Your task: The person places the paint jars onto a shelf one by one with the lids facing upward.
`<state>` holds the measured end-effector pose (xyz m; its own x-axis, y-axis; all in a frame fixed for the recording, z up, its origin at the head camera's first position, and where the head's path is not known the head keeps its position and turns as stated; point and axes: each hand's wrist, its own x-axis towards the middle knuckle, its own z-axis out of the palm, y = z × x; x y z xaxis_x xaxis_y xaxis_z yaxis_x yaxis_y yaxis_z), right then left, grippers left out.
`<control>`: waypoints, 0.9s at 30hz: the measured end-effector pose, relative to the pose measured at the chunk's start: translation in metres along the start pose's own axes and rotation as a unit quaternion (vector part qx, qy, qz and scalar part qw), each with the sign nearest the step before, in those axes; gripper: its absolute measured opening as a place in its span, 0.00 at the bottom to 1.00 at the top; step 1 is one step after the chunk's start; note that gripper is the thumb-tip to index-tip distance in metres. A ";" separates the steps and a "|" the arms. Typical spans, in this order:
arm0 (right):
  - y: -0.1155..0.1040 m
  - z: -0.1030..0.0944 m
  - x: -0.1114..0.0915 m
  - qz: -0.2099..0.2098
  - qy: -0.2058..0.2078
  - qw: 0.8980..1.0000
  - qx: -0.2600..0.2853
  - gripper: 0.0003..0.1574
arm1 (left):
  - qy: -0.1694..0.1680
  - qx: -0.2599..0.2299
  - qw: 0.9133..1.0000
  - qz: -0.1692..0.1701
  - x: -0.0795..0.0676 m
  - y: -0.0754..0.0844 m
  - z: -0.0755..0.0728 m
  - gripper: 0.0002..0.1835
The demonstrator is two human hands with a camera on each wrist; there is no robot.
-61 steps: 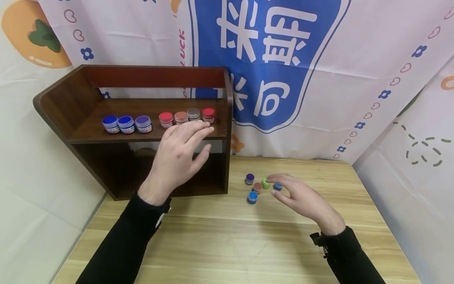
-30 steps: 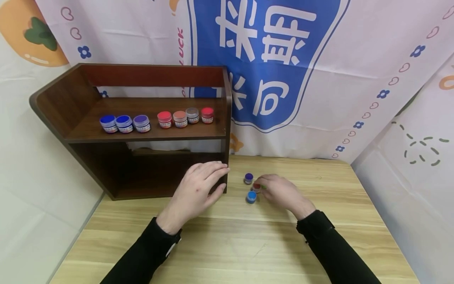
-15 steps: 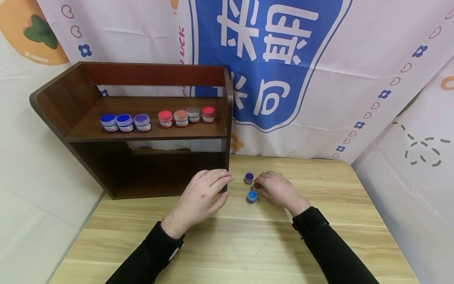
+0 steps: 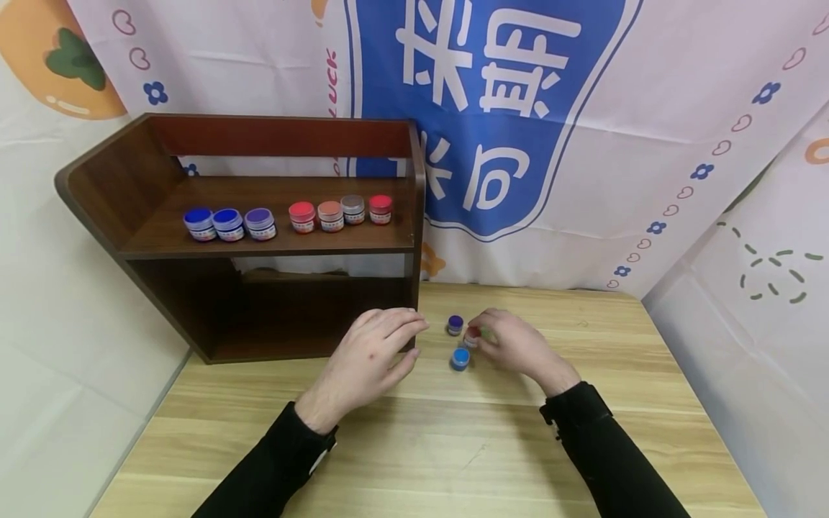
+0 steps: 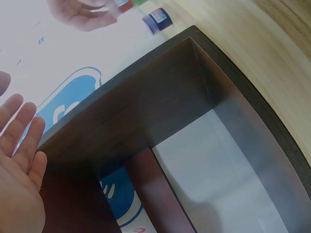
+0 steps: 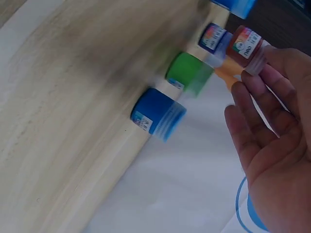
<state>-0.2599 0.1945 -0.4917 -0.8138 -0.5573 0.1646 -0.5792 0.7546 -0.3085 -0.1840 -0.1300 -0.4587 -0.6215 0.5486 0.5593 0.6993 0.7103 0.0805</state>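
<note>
My right hand point(image 4: 518, 345) pinches a small brownish-red paint jar point(image 6: 244, 46) by its lid with thumb and fingertips. In the head view that jar sits between a purple paint jar point(image 4: 455, 325) and a light-blue paint jar point(image 4: 460, 359) on the table. The right wrist view also has a green paint jar point(image 6: 187, 73) and a blue paint jar point(image 6: 155, 114), both covered by my hand in the head view. My left hand point(image 4: 369, 360) holds nothing. Its fingers are relaxed and spread beside the lower right front corner of the dark wooden shelf point(image 4: 272, 252).
On the upper board stand a group of blue and purple paint jars point(image 4: 229, 225) and, farther right, red, orange and grey ones such as a red jar point(image 4: 302, 217). The wood-grain table point(image 4: 414, 446) ends at a printed cloth backdrop point(image 4: 537, 259) behind.
My left hand has come down from the upper board to the shelf's lower right corner. My right hand has moved left from above the green jar and taken hold of the brownish-red jar.
</note>
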 end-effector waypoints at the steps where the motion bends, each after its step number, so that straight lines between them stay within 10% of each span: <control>1: 0.000 -0.001 -0.001 0.006 -0.001 1.000 0.011 0.14 | -0.001 -0.001 1.000 -0.001 0.000 0.000 0.001 0.25; 27: -0.027 -0.037 -0.023 0.017 0.002 0.963 0.271 0.17 | -0.007 -0.045 0.999 0.030 0.010 0.009 0.023 0.31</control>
<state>-0.2271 0.1997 -0.4525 -0.8330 -0.5330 0.1486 -0.4428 0.4811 -0.7566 -0.1920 -0.1086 -0.4711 -0.5822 0.5947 0.5544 0.7634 0.6344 0.1212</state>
